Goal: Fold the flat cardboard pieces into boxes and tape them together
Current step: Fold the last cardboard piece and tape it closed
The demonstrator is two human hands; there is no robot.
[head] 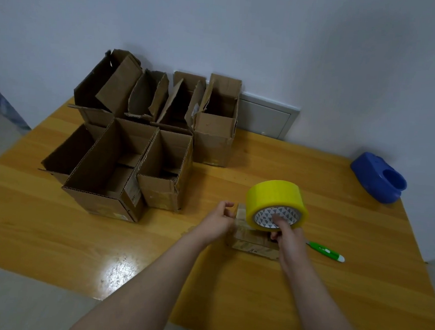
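Observation:
A small cardboard box [253, 242] lies on the wooden table [331, 288], its top glossy with tape. A big yellow tape roll [276, 198] stands on edge on top of it. My right hand [287, 238] holds the roll with a finger hooked into its core. My left hand [220, 220] is at the box's left end with fingers curled, pinching at the tape or box edge there; the exact contact is hidden. Several open folded boxes [124, 163] stand at the table's back left.
A green and white utility knife [326, 251] lies just right of my right hand. A blue plastic object [379, 177] sits at the table's far right edge. The wall is right behind the boxes, and the table's front edge is near me.

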